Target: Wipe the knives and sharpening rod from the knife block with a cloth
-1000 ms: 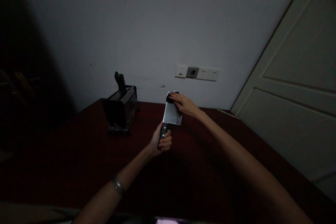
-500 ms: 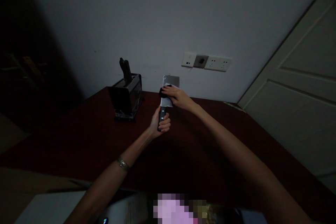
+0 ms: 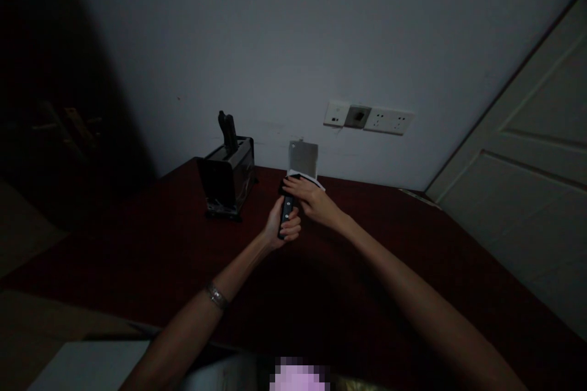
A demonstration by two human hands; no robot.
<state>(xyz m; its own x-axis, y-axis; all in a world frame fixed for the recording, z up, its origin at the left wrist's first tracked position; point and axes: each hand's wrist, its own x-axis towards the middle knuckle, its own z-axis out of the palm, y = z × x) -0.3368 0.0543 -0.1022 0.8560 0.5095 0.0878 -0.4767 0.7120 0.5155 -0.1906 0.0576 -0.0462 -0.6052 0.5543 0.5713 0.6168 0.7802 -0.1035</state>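
Note:
My left hand [image 3: 277,226] is wrapped round the black riveted handle of a cleaver [image 3: 304,157]. The cleaver's broad metal blade points up, away from me. Across the lower blade, close to the handle, my right hand [image 3: 312,198] presses a black and white cloth-like piece [image 3: 312,179]. That piece and the fingers hide the base of the blade. To the left of my hands a knife block [image 3: 229,177] stands on the dark red table [image 3: 183,275], with black handles [image 3: 228,131] sticking out of its top.
Behind the table is a pale wall with a row of sockets [image 3: 369,118]. A panelled white door [image 3: 527,195] stands on the right. At lower left, a white surface [image 3: 92,363] lies beyond the table's near edge. The room is dim.
My right hand has slid the cloth-like piece down the blade toward the handle, leaving more of the upper blade in view. My left hand keeps its grip; the whole view has shifted slightly.

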